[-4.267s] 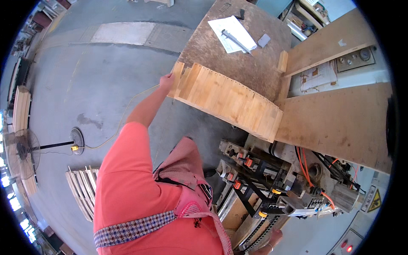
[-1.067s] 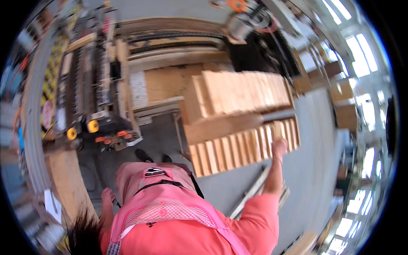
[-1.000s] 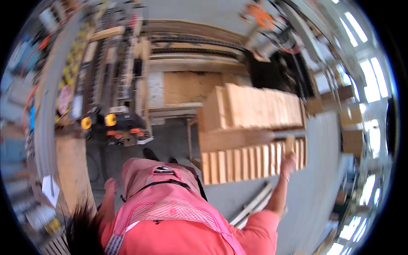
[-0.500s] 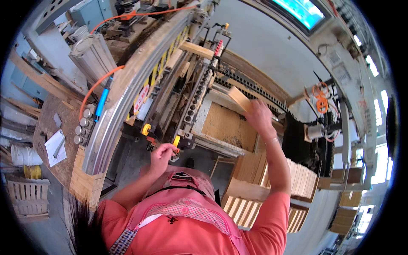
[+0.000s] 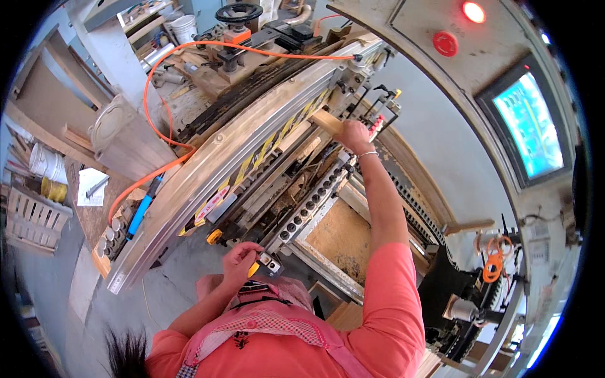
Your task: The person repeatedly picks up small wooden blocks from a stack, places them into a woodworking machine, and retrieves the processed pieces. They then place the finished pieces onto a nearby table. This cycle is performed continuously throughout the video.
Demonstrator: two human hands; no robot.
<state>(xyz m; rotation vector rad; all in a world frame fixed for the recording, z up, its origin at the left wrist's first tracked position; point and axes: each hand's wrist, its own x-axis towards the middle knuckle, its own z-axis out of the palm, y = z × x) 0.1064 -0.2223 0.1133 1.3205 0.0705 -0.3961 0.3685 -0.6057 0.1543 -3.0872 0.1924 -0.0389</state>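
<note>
My right hand (image 5: 355, 135) reaches to the far end of the machine bed, its fingers closed on the near end of a light wooden block (image 5: 326, 121). That block lies across the rails beside the yellow-and-black striped strip (image 5: 271, 151). Low in the middle, my left hand (image 5: 239, 261) is closed at a yellow lever (image 5: 253, 269) on the near end of the black-holed metal rail (image 5: 309, 206). The fingers partly cover the lever.
Right of the rail is a sawdust-covered tray (image 5: 340, 236). A control panel with a lit screen (image 5: 528, 123) and red stop button (image 5: 445, 43) overhangs the right side. An orange air hose (image 5: 265, 52) with a blue air gun (image 5: 140, 214) runs along the left beam.
My right hand has moved from above the sawdust tray, where it held a wooden block, to the far rails. My left hand stays at the yellow lever. The view has turned right.
</note>
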